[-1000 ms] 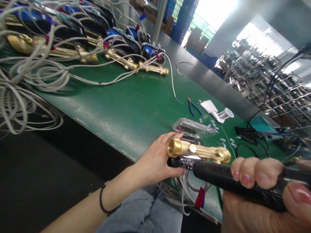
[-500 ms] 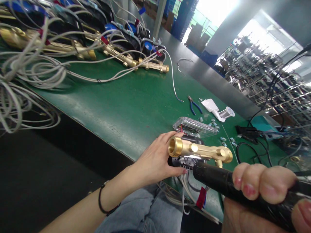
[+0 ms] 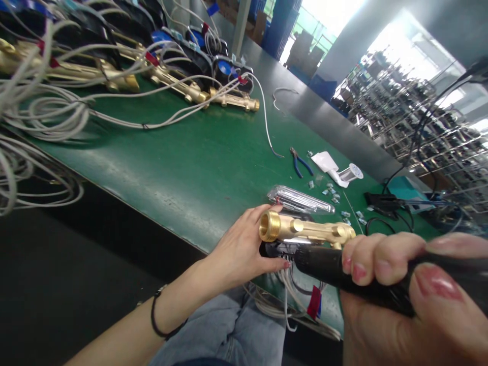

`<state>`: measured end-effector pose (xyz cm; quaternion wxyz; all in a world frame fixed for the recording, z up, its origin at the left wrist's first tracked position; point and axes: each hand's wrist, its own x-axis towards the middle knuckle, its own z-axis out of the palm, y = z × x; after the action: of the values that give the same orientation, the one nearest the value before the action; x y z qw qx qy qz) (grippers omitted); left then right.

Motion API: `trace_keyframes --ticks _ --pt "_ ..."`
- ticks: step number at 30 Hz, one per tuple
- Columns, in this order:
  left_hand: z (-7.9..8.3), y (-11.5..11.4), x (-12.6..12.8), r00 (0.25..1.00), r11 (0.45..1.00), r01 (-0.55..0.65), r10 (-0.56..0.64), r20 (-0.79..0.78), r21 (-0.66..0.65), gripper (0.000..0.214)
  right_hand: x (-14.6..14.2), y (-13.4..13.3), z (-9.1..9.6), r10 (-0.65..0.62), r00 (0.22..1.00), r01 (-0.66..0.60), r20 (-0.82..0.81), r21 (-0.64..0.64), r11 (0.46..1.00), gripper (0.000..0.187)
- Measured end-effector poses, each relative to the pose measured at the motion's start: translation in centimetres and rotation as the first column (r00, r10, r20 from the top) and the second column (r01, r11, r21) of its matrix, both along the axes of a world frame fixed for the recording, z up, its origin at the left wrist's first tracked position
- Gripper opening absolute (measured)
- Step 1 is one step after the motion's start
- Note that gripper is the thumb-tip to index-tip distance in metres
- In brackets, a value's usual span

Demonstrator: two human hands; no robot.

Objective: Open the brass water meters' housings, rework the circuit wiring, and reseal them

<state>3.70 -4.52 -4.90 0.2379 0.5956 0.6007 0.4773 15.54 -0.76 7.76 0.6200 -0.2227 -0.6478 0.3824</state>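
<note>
My left hand (image 3: 246, 244) grips the near end of a meter with a brass pipe body (image 3: 316, 231) and a black housing, tilted on its side at the bench edge. Thumb and fingers wrap round the housing. In my right hand (image 3: 396, 284) is a black electric screwdriver (image 3: 324, 262), its nose close against the wire entries in the housing; the bit tip is hidden. Grey cables (image 3: 285, 284) hang down from there, with a red tag (image 3: 314, 302) on them. Behind the brass body lies a clear plastic cover (image 3: 299, 198), touching or close to the housing.
Several brass meters (image 3: 175, 84) with coiled grey cables (image 3: 57, 114) stand at the back left. Blue-handled cutters (image 3: 300, 162), a solder spool (image 3: 349, 174) and small scattered pieces (image 3: 331, 193) lie beyond the cover. A black device with cables (image 3: 385, 203) is at the right.
My right hand and the screwdriver have shifted up and left, and the screwdriver's nose is closer to the housing. The clear cover looks tilted differently. The whole view has moved slightly.
</note>
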Motion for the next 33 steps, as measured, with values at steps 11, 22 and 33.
trace_keyframes --ticks 11,22,33 --pt "-0.1 0.3 0.0 1.0 1.0 0.001 -0.001 0.0 0.029 0.089 -1.6 0.0 0.0 -0.108 0.994 0.108 -0.011 0.011 0.994 0.026" --pt "-0.1 0.1 0.0 0.999 1.0 0.015 -0.015 -0.035 -0.014 0.092 -1.5 0.1 1.1 -0.084 0.995 0.078 -0.044 -0.135 0.988 0.021" --pt "0.4 -1.6 0.3 0.986 0.989 -0.15 0.149 0.071 0.01 0.065 -0.2 0.3 0.3 -0.121 0.985 0.104 -0.123 -0.134 0.986 0.022"
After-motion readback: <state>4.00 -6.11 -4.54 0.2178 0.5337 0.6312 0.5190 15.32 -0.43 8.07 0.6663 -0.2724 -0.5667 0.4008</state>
